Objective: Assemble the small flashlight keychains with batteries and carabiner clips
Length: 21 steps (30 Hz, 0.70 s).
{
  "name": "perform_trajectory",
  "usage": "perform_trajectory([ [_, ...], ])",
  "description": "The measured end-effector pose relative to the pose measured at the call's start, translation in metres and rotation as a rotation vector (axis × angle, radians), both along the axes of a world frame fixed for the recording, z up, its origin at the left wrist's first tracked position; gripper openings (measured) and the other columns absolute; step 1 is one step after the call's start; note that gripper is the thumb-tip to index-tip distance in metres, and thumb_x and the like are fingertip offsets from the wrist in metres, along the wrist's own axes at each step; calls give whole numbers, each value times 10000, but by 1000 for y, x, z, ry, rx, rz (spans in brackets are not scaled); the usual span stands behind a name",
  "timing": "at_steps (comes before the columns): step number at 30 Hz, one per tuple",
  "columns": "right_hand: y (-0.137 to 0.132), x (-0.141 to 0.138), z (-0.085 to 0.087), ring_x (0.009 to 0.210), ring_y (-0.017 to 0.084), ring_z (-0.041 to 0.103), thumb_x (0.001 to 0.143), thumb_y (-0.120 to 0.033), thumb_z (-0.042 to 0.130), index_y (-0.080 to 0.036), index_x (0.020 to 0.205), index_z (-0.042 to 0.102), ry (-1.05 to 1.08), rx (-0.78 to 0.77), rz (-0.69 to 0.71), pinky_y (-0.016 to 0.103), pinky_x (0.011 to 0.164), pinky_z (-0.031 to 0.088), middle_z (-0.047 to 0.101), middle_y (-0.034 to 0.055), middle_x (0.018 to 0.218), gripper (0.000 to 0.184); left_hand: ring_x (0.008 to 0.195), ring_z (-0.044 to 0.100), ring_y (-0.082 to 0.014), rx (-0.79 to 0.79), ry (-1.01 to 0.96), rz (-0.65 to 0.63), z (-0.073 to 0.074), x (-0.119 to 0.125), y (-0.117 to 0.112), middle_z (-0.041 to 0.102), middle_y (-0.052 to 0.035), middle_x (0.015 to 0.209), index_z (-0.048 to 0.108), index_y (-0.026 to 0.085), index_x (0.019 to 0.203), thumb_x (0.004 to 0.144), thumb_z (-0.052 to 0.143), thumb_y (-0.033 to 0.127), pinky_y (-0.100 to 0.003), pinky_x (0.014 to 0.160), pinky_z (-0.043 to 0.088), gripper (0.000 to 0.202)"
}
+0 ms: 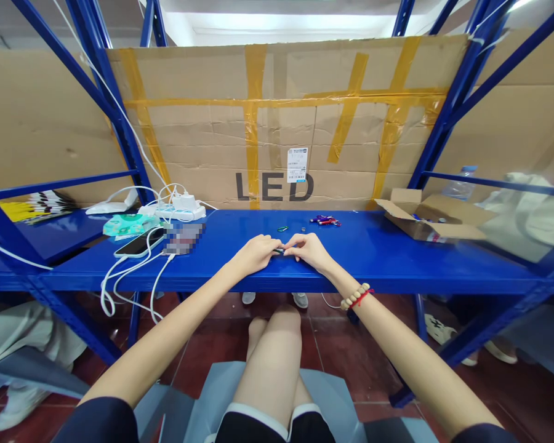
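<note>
My left hand [257, 252] and my right hand [308, 248] rest on the blue shelf [373, 258], fingertips meeting in a pinch over a small dark part [280, 250] too small to name. A small green ring-shaped piece [282, 229] lies just beyond the hands. A little pile of red and purple small parts [325, 220] sits farther back to the right. A beaded bracelet with a red cord [356, 296] is on my right wrist.
A phone [141, 242] on white cables, a power strip [178, 211] and a teal packet [129, 224] lie at the left. An open cardboard box [431, 221] stands at the right. A taped cardboard sheet [277, 123] marked LED backs the shelf.
</note>
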State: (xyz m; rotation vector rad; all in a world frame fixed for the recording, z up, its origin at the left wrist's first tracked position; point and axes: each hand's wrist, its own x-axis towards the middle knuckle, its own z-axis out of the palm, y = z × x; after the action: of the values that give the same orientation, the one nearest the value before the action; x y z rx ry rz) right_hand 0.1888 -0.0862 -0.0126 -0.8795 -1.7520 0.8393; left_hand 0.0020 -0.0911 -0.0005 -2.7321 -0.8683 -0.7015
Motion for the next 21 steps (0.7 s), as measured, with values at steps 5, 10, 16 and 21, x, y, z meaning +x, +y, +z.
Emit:
perform_trajectory([
  [5,-4,-1,4,409,58,451,548,-376,737,-115,670,674,40,-65,-19,218,441,368,606,9,600,295,886,587,-175,-69,-143,-24,-2,0,0,637,-52,968,523,181,951,857,430,148,-282,772,453,137],
  [10,-5,-1,4,421,63,443,569,-359,715,-110,696,680,17,-90,-30,217,457,367,588,-3,539,281,801,572,-185,12,-122,21,-2,0,0,624,-64,851,516,165,862,852,431,149,-290,728,447,87],
  [16,-5,-1,4,419,64,437,577,-380,709,-112,705,681,13,-93,-25,217,455,352,572,-10,515,299,766,559,-175,42,-108,1,1,0,-2,631,-57,847,530,170,872,860,416,144,-292,731,436,117],
  [21,-2,-1,2,412,71,436,578,-406,706,-114,719,689,5,-104,-23,215,447,340,532,-25,454,325,846,577,-173,-17,-162,-20,1,0,-2,634,-51,917,534,180,932,851,426,131,-293,776,452,144],
])
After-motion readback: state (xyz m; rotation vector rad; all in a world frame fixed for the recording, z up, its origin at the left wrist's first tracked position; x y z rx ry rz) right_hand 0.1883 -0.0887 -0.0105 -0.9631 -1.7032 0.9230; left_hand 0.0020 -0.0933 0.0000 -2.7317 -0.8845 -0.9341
